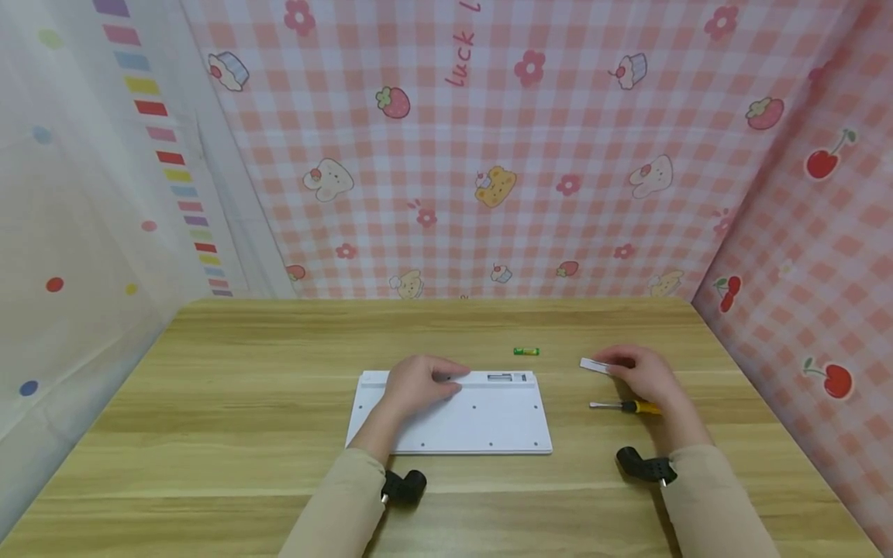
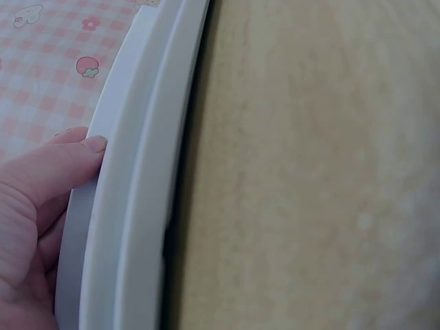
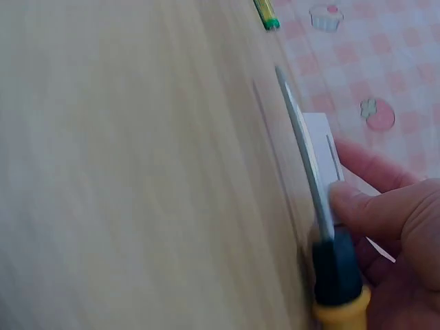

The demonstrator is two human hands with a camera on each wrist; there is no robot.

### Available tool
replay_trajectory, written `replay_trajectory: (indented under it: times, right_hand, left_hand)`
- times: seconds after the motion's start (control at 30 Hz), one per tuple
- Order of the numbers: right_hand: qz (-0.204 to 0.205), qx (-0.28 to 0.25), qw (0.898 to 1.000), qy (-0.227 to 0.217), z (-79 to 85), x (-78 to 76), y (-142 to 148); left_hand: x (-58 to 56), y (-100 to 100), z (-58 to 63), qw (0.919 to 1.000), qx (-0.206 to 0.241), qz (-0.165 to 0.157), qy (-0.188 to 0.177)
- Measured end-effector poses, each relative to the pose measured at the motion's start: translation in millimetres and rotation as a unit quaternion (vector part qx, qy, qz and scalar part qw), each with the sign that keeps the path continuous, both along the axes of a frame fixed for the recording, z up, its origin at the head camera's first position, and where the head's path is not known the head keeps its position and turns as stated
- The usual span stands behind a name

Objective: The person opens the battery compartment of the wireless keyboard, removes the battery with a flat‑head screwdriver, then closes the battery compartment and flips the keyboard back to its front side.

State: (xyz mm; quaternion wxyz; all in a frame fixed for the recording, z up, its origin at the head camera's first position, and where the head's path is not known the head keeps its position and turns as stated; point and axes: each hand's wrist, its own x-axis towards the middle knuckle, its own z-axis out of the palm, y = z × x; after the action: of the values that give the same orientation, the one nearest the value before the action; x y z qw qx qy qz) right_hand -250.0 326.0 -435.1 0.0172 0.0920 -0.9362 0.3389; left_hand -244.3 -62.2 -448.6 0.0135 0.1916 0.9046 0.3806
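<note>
A white keyboard [image 1: 446,422] lies face down on the table, its screw-dotted back up and an uncovered battery slot [image 1: 499,377] at the far right. My left hand [image 1: 417,385] holds the raised strip along its far edge, thumb on the near side, fingers beyond. In the left wrist view the thumb touches the white edge [image 2: 141,185]. To the right, my right hand [image 1: 643,374] pinches a small white battery cover [image 1: 594,365] between thumb and fingers. Below that hand, a screwdriver [image 1: 624,406] with a yellow and black handle lies on the table.
A green battery [image 1: 526,351] lies on the wooden table [image 1: 230,434] beyond the keyboard's far right corner. Patterned cloth [image 1: 460,155] hangs behind the table's far edge, with more cloth at both sides.
</note>
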Motion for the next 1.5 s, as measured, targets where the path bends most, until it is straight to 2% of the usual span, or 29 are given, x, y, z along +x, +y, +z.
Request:
replay_trajectory:
  times: [0.13,0.3,0.7,0.93,1.5]
  right_hand:
    - [0.004,-0.009,1.000,0.004,4.7,0.1,-15]
    - [0.017,-0.012,1.000,-0.016,10.7,-0.4,-38]
    - [0.078,-0.074,0.994,-0.026,12.7,0.9,-87]
    - [0.127,-0.062,0.990,-0.015,12.4,-1.6,-106]
    - [0.131,-0.046,0.990,-0.035,7.8,-3.8,-125]
  left_hand:
    - [-0.2,-1,0.3,1.0000,0.000,-0.001,0.001]
    - [-0.3,-1,-0.4,1.0000,0.000,0.000,-0.003]
    - [0.0,1,0.2,1.0000,-0.001,0.000,-0.001]
    - [-0.6,0,-0.7,1.0000,0.001,-0.003,0.005]
    - [-0.9,0,-1.1,1.0000,0.001,-0.004,0.008]
